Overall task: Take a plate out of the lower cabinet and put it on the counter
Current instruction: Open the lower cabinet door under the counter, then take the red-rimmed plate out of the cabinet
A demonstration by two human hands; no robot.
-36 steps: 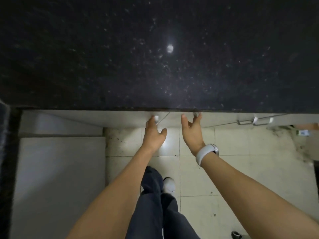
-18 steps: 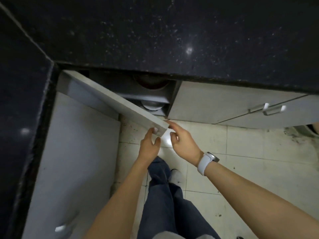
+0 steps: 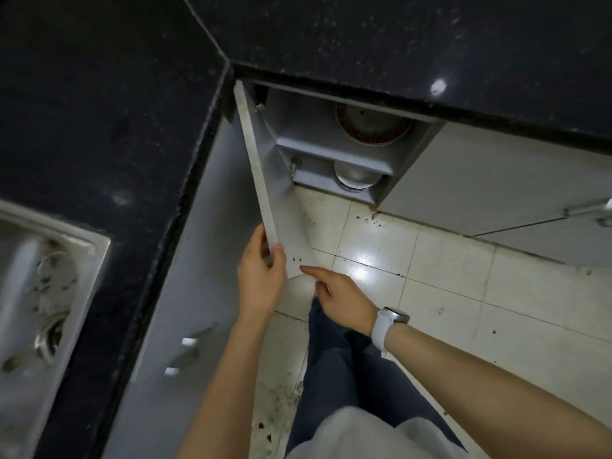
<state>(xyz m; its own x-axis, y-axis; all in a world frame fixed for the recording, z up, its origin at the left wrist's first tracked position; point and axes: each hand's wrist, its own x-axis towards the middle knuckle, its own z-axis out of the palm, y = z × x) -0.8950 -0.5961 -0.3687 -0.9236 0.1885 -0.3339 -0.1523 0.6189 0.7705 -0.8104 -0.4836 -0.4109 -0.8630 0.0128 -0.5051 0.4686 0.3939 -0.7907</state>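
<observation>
The lower cabinet [image 3: 334, 154] stands open under the black speckled counter [image 3: 397, 44]. A plate with a reddish rim [image 3: 371, 127] lies on its upper shelf. A pale dish [image 3: 356, 177] sits on the shelf below. The white cabinet door [image 3: 261, 180] is swung out wide to the left. My left hand [image 3: 260, 279] grips the door's free edge near its bottom corner. My right hand [image 3: 341, 296], with a white wristwatch, hovers just right of that corner, index finger stretched toward it and holding nothing.
A steel sink [image 3: 39, 293] is set in the counter at the left. Closed grey cabinet doors with bar handles [image 3: 589, 210] run to the right, and drawer fronts [image 3: 185, 356] to the left. Stained white floor tiles [image 3: 463, 293] and my dark trouser legs [image 3: 347, 376] are below.
The cabinet door went from shut to partly open to wide open, swung left by my left hand. My view turned left, revealing the sink. My right hand came off the door.
</observation>
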